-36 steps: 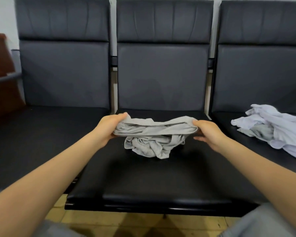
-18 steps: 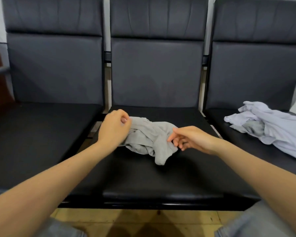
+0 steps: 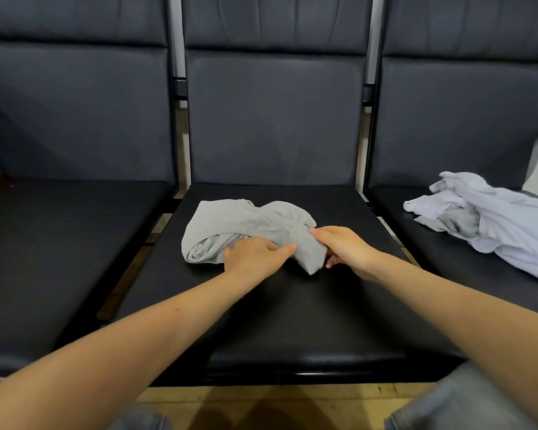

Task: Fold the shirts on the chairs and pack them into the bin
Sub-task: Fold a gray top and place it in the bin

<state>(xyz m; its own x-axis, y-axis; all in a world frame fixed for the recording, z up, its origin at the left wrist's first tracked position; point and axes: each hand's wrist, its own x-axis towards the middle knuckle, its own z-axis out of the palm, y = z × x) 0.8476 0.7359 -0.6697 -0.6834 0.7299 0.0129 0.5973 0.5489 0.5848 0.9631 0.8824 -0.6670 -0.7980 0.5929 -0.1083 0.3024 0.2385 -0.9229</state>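
barely begun: grey shirt [image 3: 249,226] lay crumpled, unfolded, on middle chair seat [image 3: 292,321], pinched by left hand [image 3: 255,257] and gripped at its near end by right hand [image 3: 343,248]. white shirts [image 3: 497,225] heaped unfolded on right chair seat [image 3: 392,197]. no bin seen.

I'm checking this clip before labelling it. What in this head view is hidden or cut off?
- The bin: nowhere in the head view.
- White shirt pile: cut off by the right edge; how many garments it holds is unclear.
- Grey shirt: bunched up, so its sleeves and collar cannot be made out.
- Right hand: its fingertips are tucked under the cloth.
- Left hand: its palm faces down onto the cloth.
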